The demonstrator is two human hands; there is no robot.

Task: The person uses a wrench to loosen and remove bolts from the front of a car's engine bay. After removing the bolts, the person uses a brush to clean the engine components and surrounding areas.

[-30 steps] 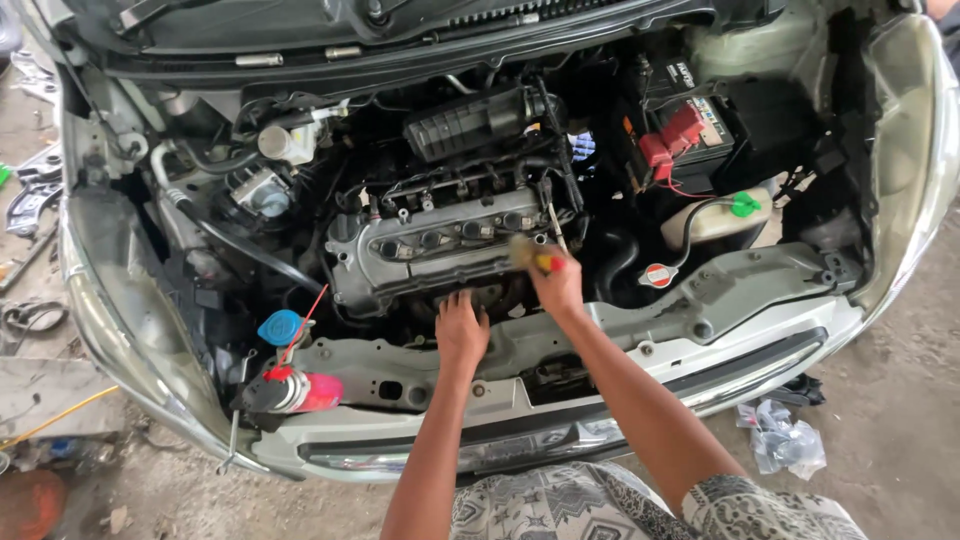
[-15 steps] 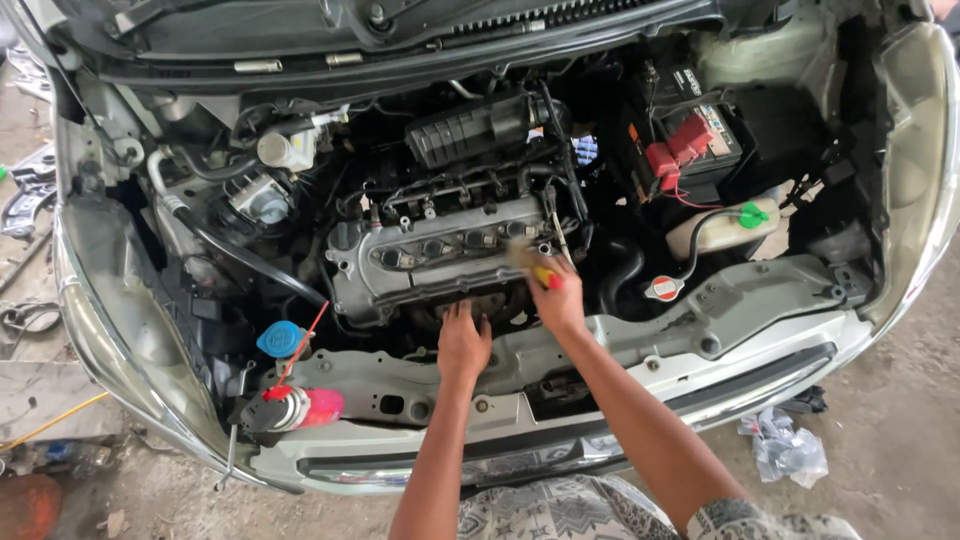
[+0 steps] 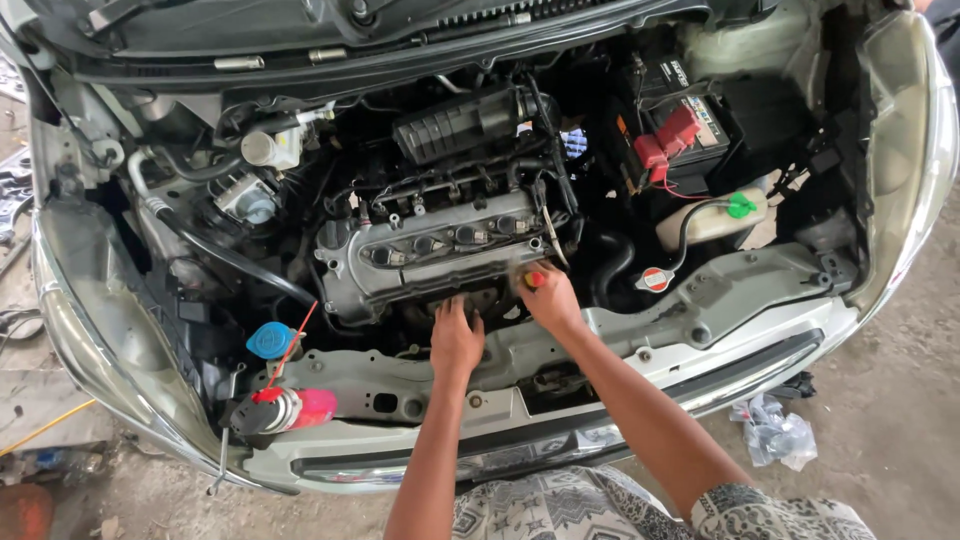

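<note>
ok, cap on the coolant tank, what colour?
Green, seen clearly in the head view, on the whitish tank.

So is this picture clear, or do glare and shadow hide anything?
Head view: sharp overall in soft daylight. The silver engine cover is well lit, and both hands are crisp. The deep gaps around the battery fall into black shadow. The bumper carries mild sheen.

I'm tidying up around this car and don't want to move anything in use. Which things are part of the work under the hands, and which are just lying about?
In use:
left hand
right hand
red-and-yellow tool handle
silver engine cover

Lying about:
spray can on the front panel
crumpled plastic bag on the ground
blue reservoir cap
battery
</note>
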